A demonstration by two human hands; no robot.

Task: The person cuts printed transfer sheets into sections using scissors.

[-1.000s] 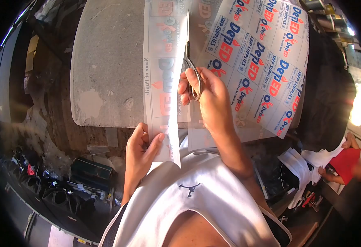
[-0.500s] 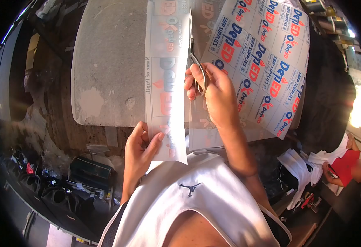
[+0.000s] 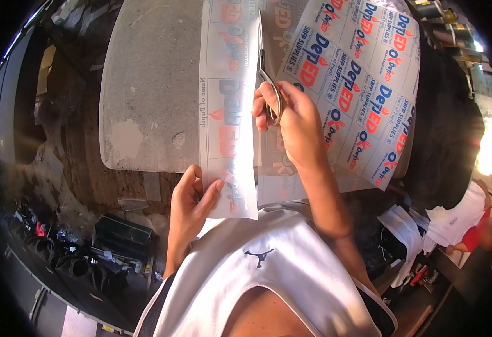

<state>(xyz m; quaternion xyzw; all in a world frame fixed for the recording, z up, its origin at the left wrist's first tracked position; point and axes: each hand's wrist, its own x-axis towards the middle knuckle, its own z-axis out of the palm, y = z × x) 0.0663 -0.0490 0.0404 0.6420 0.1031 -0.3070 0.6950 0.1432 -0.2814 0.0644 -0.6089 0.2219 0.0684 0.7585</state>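
My left hand [image 3: 192,196] pinches the lower left edge of a translucent printed strip [image 3: 215,163], thumb on top. The strip's print shows mirrored, with "Name of Pupil" along its left side. At the strip's right edge, my right hand [image 3: 299,123] grips a pair of metal scissors [image 3: 280,106] by the handles, the blades pointing away from me along the paper. How far apart the blades are is hard to make out. More translucent sheet [image 3: 282,185] lies under my right wrist. To the right is a sheet printed with repeated red and blue labels [image 3: 369,90].
A worn grey board [image 3: 150,84] lies beneath the sheets. A dark green box [image 3: 122,236] and clutter sit at lower left. On the right are a dark rounded surface [image 3: 448,129], white cloth [image 3: 400,224] and another person in red [image 3: 473,233] holding a white shirt [image 3: 456,219].
The strip's lower corner has lifted slightly, and its print shows more clearly. My hands have barely moved. At the right, the other person's white shirt is spread out more.
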